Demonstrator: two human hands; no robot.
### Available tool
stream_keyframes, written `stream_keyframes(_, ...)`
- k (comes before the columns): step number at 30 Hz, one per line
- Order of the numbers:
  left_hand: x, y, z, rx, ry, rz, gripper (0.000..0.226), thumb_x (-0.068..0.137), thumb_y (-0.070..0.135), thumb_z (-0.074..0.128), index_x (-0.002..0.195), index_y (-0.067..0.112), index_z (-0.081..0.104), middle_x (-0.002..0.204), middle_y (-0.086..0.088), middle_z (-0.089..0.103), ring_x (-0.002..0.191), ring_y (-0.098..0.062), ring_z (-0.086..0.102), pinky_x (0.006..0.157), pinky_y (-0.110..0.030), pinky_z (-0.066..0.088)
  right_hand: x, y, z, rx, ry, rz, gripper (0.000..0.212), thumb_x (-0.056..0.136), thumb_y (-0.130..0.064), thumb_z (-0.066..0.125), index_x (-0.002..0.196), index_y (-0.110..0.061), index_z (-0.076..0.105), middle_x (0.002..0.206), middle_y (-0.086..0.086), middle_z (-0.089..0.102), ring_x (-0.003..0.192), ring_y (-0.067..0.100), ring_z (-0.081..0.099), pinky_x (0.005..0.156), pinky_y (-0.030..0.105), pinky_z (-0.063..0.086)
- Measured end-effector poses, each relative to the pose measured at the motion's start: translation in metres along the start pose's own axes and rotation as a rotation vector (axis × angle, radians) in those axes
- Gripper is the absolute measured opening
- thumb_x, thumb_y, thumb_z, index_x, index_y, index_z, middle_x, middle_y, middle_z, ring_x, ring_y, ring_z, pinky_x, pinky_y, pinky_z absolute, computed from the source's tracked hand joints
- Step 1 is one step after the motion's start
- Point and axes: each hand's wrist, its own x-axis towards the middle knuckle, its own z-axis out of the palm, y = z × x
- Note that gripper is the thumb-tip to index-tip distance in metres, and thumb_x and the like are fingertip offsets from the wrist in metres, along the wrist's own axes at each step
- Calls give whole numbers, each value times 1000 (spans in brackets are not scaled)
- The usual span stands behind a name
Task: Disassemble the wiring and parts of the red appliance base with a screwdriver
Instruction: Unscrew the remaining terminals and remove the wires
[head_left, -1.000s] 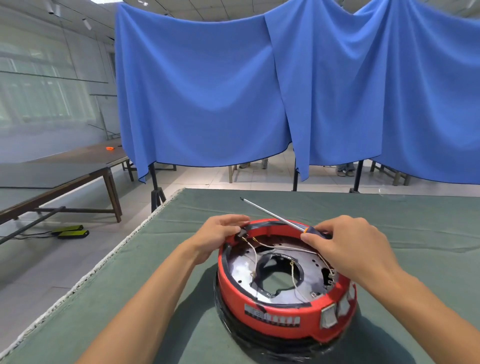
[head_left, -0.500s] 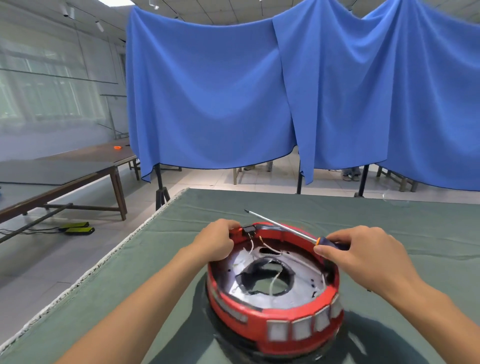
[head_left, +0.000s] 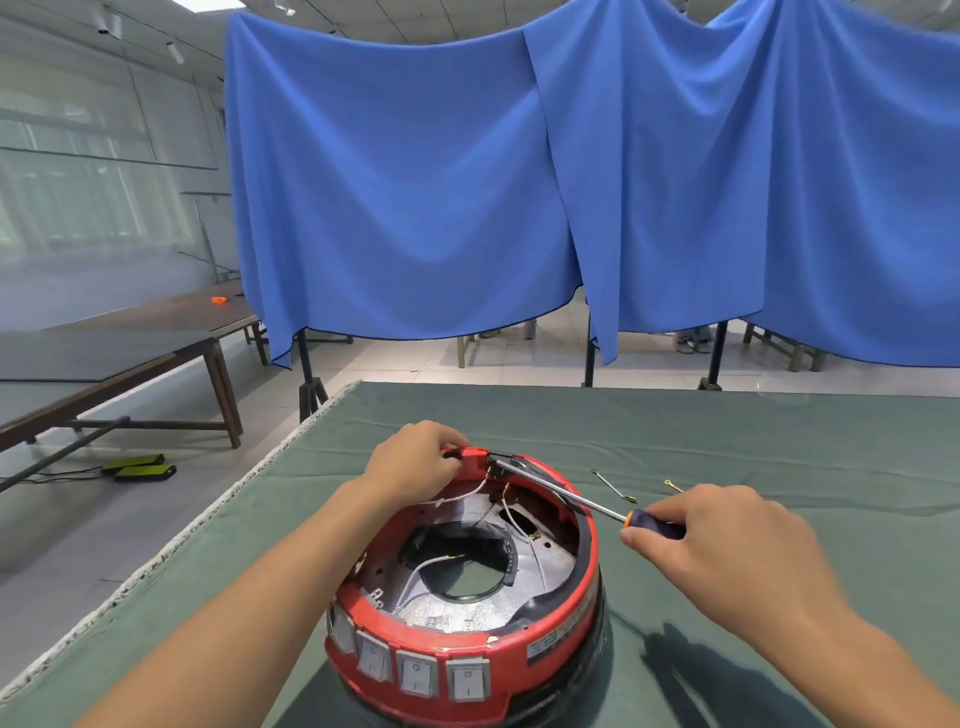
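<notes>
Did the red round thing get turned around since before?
Yes. The red appliance base has turned on the green table cloth: its grey switches, earlier at its right side, now face the person at the front.

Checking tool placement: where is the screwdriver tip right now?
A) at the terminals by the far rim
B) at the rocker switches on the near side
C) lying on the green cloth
A: the screwdriver, held by the right hand, reaches the terminals inside the red appliance base's far rim.

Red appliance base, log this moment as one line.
left hand grips rim of red appliance base | right hand holds screwdriver | tip at far-rim terminals
</notes>
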Motion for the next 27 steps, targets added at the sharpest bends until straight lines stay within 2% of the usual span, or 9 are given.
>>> stream_keyframes(3,1,0,7,13,48,11,30,87,26,54,114,34,65,116,8,66,108,-18,58,86,-33,46,-7,-6,-4,-27,-9,1,41,87,-62,44,74,-27,60,57,-6,47,67,23,49,54,28,33)
stream_keyframes(9,-1,0,10,54,78,177,28,94,26,55,119,28,65,122,5,65,115,-20,57,94,-34,44,-19,-17,-8,-59,-11,20,45,90,-57,44,66,-18,48,58,-5,46,66,25,48,52,29,30)
stream_keyframes(12,-3,0,10,92,89,210,30,94,23,54,122,29,63,124,2,64,117,-22,56,95,-36,44,-24,-20,-7,-64,3,17,46,91,-60,41,68,-21,48,61,-6,45,67,24,46,55,29,33)
stream_keyframes(15,-2,1,10,107,86,184,30,94,21,54,120,30,65,121,-2,66,114,-26,58,92,-40,46,-27,-20,-5,-43,6,15,44,92,-61,39,70,-24,48,61,-7,41,69,25,48,58,29,35)
stream_keyframes(19,3,0,12,133,126,106,26,92,20,53,109,31,69,111,-6,69,106,-33,60,85,-42,50,-27,-19,2,-31,8,21,44,94,-61,35,77,-24,51,68,-4,44,85,24,63,60,28,36)
stream_keyframes(22,8,-1,14,196,160,40,30,94,22,50,115,37,66,114,-5,68,105,-33,59,84,-40,51,-22,-18,6,-33,11,23,43,94,-61,36,77,-23,49,69,-4,44,87,25,63,60,29,35)
stream_keyframes(27,14,-5,18,195,204,5,33,93,20,49,116,37,65,115,-4,67,106,-31,59,83,-38,49,-5,-21,13,-9,-7,-18,40,94,-58,41,82,-23,58,79,-2,62,87,27,63,61,30,32)
